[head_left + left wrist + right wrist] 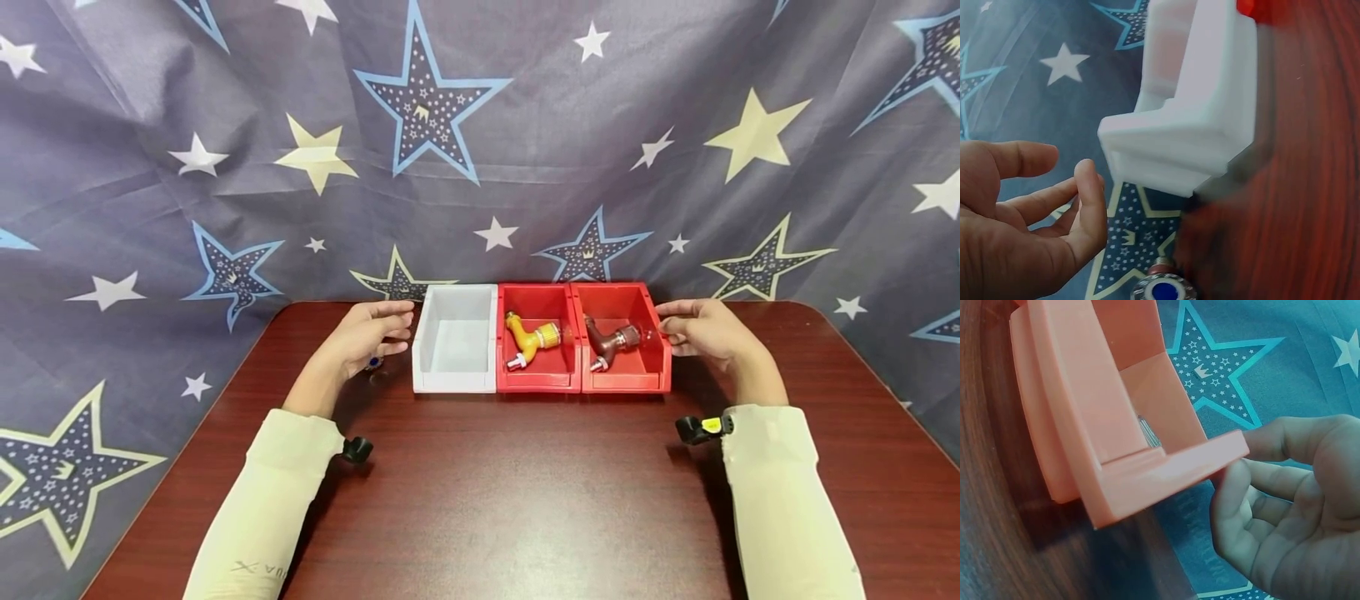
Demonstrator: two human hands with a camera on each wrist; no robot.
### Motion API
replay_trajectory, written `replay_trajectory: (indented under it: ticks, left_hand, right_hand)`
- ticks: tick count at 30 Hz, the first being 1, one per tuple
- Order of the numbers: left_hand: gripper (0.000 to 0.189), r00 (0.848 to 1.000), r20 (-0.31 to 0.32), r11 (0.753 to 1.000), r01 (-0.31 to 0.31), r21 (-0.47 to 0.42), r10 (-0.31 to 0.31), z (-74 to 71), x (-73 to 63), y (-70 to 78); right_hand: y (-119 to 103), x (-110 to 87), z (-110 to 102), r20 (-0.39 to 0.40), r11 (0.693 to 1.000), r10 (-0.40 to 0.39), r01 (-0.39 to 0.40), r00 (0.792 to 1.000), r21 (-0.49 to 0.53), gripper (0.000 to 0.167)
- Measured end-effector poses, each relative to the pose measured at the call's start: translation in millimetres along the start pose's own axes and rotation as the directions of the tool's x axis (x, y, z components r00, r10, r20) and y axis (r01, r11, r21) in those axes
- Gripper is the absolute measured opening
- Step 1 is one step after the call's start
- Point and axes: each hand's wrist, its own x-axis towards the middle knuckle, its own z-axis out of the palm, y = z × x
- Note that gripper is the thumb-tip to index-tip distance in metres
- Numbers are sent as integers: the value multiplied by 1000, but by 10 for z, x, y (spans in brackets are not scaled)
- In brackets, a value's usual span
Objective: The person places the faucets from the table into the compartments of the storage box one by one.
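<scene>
Three bins stand side by side: a white bin (pixel 455 382), a red bin (pixel 538 382) holding a yellow tap (pixel 534 340), and another red bin (pixel 626 382) holding a brown tap (pixel 613 343). My left hand (pixel 367 333) is beside the white bin's outer side, fingers loosely bent and holding nothing. A gap shows between its fingertips and the white bin (pixel 1166 137) in the left wrist view. At the far right, my right hand (pixel 708 333) touches the outer side wall of the right red bin (pixel 1172 475) with its fingertips. Below the left hand lies a metal fitting with a blue round centre (pixel 1164 291), partly hidden.
The dark red wooden table (pixel 510 492) extends in front of the bins. Just behind them hangs a grey cloth with stars (pixel 480 200). Black wrist straps (pixel 357 450) show at both sleeves.
</scene>
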Motion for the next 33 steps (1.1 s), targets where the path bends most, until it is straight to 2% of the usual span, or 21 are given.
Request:
replay_trajectory:
  ticks: [4, 8, 13, 17, 19, 21, 23, 26, 28, 30, 31, 33]
  left_hand:
    - [47, 1000, -21, 1000, -12, 19, 13, -110, -32, 48]
    - [48, 999, -37, 990, -32, 136, 38, -276, -89, 110]
    - [47, 997, -34, 939, -47, 340, 63, -477, -163, 155]
    - [46, 997, -14, 901, -64, 429, 78, -548, -184, 150]
    - [45, 995, -13, 872, -78, 484, 96, -552, -180, 132]
    - [43, 991, -24, 819, -96, 566, 132, -556, -166, 101]
    - [42, 982, -27, 742, -125, 659, 189, -558, -146, 62]
    - [48, 960, 32, 562, -190, 805, 278, -568, -97, -11]
    - [56, 948, 90, 434, -223, 873, 306, -570, -63, -63]
    - [65, 942, 136, 325, -238, 915, 307, -571, -30, -114]
    - [68, 944, 141, 292, -230, 928, 297, -567, -21, -135]
    - [72, 953, 132, 252, -204, 946, 274, -553, -10, -169]
  right_hand:
    - [-5, -27, 10, -12, 1000, 3, -4, 1000, -9, 50]
    - [-10, -39, 14, -16, 1000, 6, -6, 1000, -8, 50]
    - [-24, -44, 18, -16, 1000, 8, -8, 1000, -11, 51]
    - [-36, -44, 21, -19, 1000, 15, -15, 1000, -8, 51]
    - [-34, -40, 21, -18, 1000, 15, -15, 1000, -4, 51]
    - [-32, -33, 22, -15, 1000, 16, -16, 1000, 2, 51]
    - [-28, -25, 23, -13, 1000, 16, -16, 1000, 7, 52]
    - [-17, -13, 20, -15, 1000, 15, -15, 1000, 15, 52]
    - [-10, -9, 16, -18, 1000, 15, -15, 1000, 20, 52]
    - [-5, -4, 12, -19, 1000, 15, -15, 1000, 23, 52]
    - [-3, -2, 11, -18, 1000, 15, -15, 1000, 22, 52]
    - [-3, 2, 9, -17, 1000, 13, -13, 1000, 21, 52]
